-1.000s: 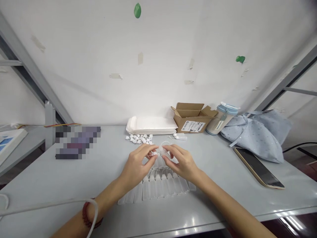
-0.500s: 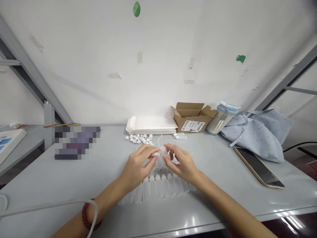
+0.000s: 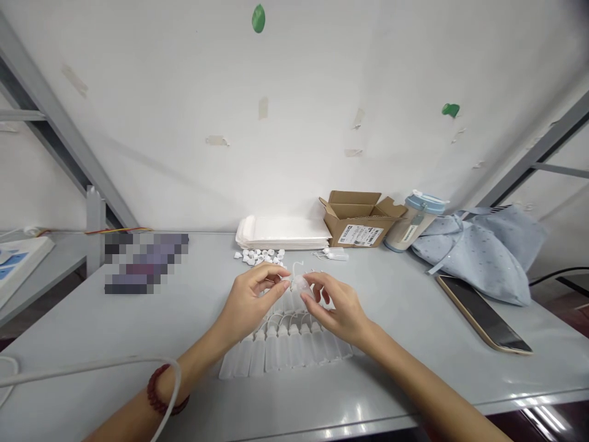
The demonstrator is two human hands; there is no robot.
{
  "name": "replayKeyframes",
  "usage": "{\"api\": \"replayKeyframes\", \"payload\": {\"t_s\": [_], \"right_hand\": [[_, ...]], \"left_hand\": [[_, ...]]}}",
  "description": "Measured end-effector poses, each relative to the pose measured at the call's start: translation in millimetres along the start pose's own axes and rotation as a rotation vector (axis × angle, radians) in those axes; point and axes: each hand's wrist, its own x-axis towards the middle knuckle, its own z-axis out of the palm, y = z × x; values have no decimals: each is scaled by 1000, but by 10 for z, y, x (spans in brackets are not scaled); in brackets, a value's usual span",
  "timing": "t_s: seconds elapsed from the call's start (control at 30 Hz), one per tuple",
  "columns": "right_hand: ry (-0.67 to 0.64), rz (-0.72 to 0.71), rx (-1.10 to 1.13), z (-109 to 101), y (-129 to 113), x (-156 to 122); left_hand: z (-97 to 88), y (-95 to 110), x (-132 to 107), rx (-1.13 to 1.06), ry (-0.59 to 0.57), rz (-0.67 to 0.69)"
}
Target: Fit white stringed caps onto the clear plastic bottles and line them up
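Grey table (image 3: 151,325) held a lined-up row, with one more piece in hand

Behind it rose a white wall (image 3: 294,172) marked with scraps of tape, and along its foot stood a stack of flat white items (image 3: 285,234) and an open cardboard box (image 3: 361,224).

Over the middle of the table, the right hand (image 3: 338,305) pinched a small translucent bottle (image 3: 299,286) between thumb and fingers, its pale cord (image 3: 296,266) curling upward. This bottle was tilted and held above other bottles. The left hand (image 3: 251,302) met it from the other side, thumb and forefinger drawn close together with only a narrow gap; whether those fingertips gripped the top or merely touched it could not be told.

What looked done lay nearest the person: a front row of translucent bottles (image 3: 285,354), side by side, pale tops facing away, several with thin cords arching from them. More bottles (image 3: 289,302) lay just behind that row, partly covered by the hands, so their tops could not be judged.

What seemed left was a heap of loose white caps (image 3: 260,256) beyond the left hand, apparently not yet fitted to anything. By the box lay a few pieces with white ends (image 3: 338,253), their condition too small to read. Judging by the long front row and the caps remaining, the work appeared well under way but unfinished, with the held bottle midway.
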Motion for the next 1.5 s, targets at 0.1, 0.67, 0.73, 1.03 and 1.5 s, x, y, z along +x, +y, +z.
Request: {"api": "replayKeyframes", "payload": {"t_s": [0.1,0.67,0.73,1.03,1.5], "right_hand": [[-1,12,21,0,-11,3],[-20,278,302,-39,-87,41],[-27,299,328,-39,-92,41],[-106,459,596,-115,-154,82],[-218,767,1057,-126,-124,128]], "left_hand": [[17,15,-30,18,-13,79],[55,48,-63,138,-103,75],[48,56,-56,75,-116,41],[-17,63,27,-268,-93,-221],[-77,46,43,-395,-193,-252]]}}
